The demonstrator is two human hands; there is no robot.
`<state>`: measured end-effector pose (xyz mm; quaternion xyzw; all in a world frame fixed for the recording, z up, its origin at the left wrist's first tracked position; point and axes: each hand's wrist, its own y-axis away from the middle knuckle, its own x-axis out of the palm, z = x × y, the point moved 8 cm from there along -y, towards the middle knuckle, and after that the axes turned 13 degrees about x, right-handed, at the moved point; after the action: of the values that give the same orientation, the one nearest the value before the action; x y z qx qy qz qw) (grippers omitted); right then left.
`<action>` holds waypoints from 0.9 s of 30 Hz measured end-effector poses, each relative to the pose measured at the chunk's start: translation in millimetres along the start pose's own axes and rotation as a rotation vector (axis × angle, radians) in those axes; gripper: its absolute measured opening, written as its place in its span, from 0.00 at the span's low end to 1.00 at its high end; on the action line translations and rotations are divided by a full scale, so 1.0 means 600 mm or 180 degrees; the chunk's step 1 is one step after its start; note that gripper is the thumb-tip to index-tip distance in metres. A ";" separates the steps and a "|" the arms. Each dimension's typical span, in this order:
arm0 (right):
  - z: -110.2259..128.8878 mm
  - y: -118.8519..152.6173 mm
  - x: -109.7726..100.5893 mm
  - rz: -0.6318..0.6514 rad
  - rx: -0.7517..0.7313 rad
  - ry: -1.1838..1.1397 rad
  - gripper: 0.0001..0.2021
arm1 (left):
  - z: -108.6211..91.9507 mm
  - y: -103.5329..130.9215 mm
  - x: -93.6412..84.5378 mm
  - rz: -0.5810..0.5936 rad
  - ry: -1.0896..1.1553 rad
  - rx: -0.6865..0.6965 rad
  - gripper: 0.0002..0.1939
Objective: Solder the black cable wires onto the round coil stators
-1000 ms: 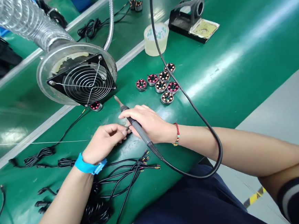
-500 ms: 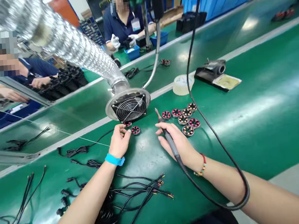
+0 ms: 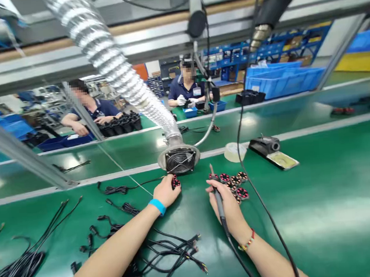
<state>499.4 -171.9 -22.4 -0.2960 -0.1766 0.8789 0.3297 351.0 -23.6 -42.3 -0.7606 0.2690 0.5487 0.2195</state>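
Observation:
My left hand (image 3: 166, 192), above a blue wristband, has its fingers closed round a small round coil part (image 3: 175, 182) with red windings, just below the fan. In my right hand (image 3: 226, 201) is a grey soldering iron (image 3: 219, 204), its tip pointing up and away from me. Right beside that hand lie several round coil parts (image 3: 242, 193) with red or copper windings, some partly hidden by the fingers. The black fan (image 3: 181, 162) sits at the end of a silver duct. A cable (image 3: 137, 185) runs toward my left hand.
Black cables (image 3: 168, 246) with bare coloured ends lie at the lower middle, and more (image 3: 19, 271) at the left. Behind the fan are a tape roll (image 3: 234, 152) and a soldering stand (image 3: 269, 147). Two people work across the bench.
The view has tilted up, showing more of the frame above and the room. My left hand has closed on a coil part near the fan. My right hand still holds the iron.

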 end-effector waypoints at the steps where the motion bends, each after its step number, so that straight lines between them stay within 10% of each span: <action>1: -0.002 0.000 0.001 -0.0015 0.0001 0.0009 0.14 | 0.000 0.003 -0.001 -0.0009 -0.0008 -0.0021 0.18; 11: -0.010 0.001 0.016 0.0179 -0.0018 0.0192 0.15 | 0.018 0.012 -0.008 0.0434 0.0204 -0.0037 0.21; 18: -0.021 0.001 0.017 0.0240 0.0148 0.0254 0.16 | 0.110 0.005 -0.069 0.0959 0.0538 -0.0037 0.15; 27: 0.006 0.013 0.017 0.0303 0.0236 0.0233 0.15 | 0.228 -0.114 -0.156 -0.0073 0.0628 -0.0618 0.18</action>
<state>487.3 -170.8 -27.9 -0.3235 -0.1175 0.8881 0.3046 273.9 130.2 8.6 -0.8315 0.2262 0.4921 0.1236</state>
